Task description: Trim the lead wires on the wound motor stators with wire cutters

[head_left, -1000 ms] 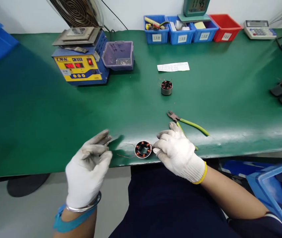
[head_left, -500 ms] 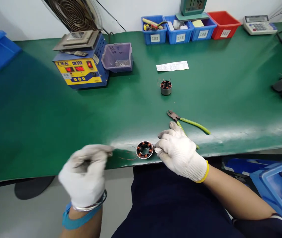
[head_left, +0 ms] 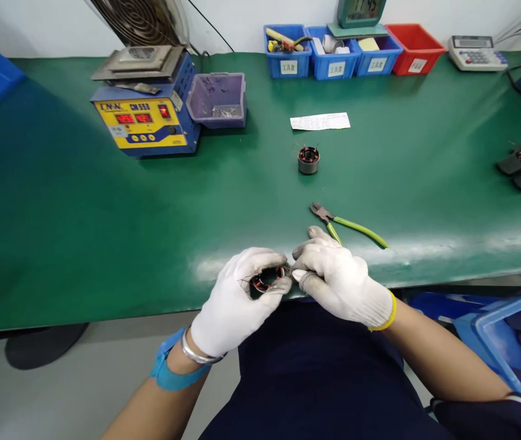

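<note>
– What does the head view show?

– A gloved left hand (head_left: 235, 302) curls round a copper-wound ring (head_left: 259, 284) at the near edge of a green bench (head_left: 150, 220), thumb and fingers on opposite sides. The right hand (head_left: 336, 281), also gloved, presses its fingertips together just beside the ring; what they pinch, if anything, is too small to tell.

– Why that hold?

– Probably to steady the ring while leaving its right side free. The cutters (head_left: 352, 225) lie just beyond the right hand, presumably for easy reach.

– Which way does the ring point?

– Its open face looks up, roughly toward the wearer. Squat and round, it shows no clear long axis; thin wires (head_left: 243, 282) stray left.
</note>
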`<state>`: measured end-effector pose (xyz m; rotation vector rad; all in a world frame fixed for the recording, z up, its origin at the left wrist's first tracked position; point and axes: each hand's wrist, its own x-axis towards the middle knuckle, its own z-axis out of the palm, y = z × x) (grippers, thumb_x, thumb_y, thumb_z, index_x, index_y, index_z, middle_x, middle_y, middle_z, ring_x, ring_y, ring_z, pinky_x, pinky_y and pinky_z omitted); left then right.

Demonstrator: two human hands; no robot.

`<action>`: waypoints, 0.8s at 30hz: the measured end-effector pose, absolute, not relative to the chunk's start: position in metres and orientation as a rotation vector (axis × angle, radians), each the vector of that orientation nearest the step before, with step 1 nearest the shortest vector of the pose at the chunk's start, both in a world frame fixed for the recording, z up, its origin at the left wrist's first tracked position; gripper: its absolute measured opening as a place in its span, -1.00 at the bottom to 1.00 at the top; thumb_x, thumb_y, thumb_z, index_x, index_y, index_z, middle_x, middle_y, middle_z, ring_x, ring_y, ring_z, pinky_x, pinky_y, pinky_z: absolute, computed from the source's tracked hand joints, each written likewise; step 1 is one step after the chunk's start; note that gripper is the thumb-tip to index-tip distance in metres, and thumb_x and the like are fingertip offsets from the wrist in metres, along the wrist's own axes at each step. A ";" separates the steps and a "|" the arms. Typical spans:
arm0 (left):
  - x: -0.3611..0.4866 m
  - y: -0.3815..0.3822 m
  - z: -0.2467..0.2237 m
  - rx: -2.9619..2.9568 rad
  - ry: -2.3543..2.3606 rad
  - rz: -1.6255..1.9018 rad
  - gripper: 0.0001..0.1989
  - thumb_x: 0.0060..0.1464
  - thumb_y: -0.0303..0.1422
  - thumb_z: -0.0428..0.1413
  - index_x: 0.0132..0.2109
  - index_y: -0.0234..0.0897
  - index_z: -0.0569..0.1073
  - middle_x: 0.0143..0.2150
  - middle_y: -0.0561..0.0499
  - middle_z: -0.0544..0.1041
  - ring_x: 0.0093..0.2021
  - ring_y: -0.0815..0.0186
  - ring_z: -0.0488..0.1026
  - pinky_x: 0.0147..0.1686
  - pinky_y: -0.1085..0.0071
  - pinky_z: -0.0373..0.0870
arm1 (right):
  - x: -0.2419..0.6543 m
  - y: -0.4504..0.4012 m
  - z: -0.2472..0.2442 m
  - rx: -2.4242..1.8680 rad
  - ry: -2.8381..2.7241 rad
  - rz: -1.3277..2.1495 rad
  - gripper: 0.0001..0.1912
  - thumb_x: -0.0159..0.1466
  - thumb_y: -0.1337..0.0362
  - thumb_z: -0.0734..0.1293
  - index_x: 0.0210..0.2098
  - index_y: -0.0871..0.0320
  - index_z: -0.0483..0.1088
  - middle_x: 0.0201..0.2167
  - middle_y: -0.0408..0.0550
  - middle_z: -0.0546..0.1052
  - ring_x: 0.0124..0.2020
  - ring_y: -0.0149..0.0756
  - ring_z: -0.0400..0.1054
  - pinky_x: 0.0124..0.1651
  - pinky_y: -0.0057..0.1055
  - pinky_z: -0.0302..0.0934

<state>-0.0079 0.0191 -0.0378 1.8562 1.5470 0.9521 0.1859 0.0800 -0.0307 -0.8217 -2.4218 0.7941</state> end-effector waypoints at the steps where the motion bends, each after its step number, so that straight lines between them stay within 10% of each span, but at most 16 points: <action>1: -0.008 0.020 -0.038 1.881 1.527 0.950 -0.79 0.08 -0.41 0.16 -0.10 -0.20 0.43 -0.10 0.00 0.48 -0.10 0.28 0.46 -0.06 0.29 0.41 | 0.187 0.081 -0.027 -0.825 -2.413 0.856 -0.85 0.31 0.32 0.21 -0.32 0.17 0.40 -0.28 -0.09 0.52 -0.16 -0.30 0.39 0.38 -0.09 -0.09; 8: -0.009 0.025 -0.040 1.960 1.505 0.969 -0.84 0.03 -0.50 0.07 -0.19 -0.25 0.34 -0.21 0.00 0.41 -0.22 0.27 0.38 -0.20 0.29 0.34 | 0.205 0.087 0.005 -1.283 -2.165 1.295 -0.79 0.34 0.19 0.20 -0.26 0.13 0.42 -0.31 -0.10 0.51 -0.29 -0.34 0.39 -0.26 -0.42 0.23; 12: -0.011 0.024 -0.039 1.989 1.507 0.922 -0.85 0.05 -0.46 0.05 -0.18 -0.25 0.32 -0.20 -0.02 0.39 -0.20 0.25 0.36 -0.18 0.27 0.32 | 0.195 0.093 0.011 -1.350 -2.085 1.532 -0.70 0.29 0.09 0.27 -0.06 0.10 0.40 -0.29 -0.11 0.55 -0.38 -0.39 0.40 -0.32 -0.47 0.21; 17: -0.011 0.025 -0.038 1.979 1.517 0.914 -0.85 0.04 -0.43 0.06 -0.19 -0.25 0.31 -0.20 -0.03 0.39 -0.21 0.24 0.36 -0.20 0.26 0.31 | 0.167 0.097 0.006 -1.319 -2.286 1.757 -0.77 0.29 0.20 0.19 -0.41 0.14 0.39 -0.56 -0.16 0.50 -0.52 -0.43 0.37 -0.49 -0.54 0.12; 24: -0.010 0.026 -0.037 1.966 1.449 0.932 -0.81 -0.03 -0.51 0.05 -0.21 -0.26 0.32 -0.23 -0.01 0.39 -0.22 0.25 0.35 -0.18 0.24 0.32 | 0.179 0.090 -0.002 -1.390 -2.019 1.895 -0.77 0.31 0.17 0.20 -0.39 0.15 0.35 -0.60 -0.18 0.51 -0.55 -0.43 0.45 -0.52 -0.61 0.23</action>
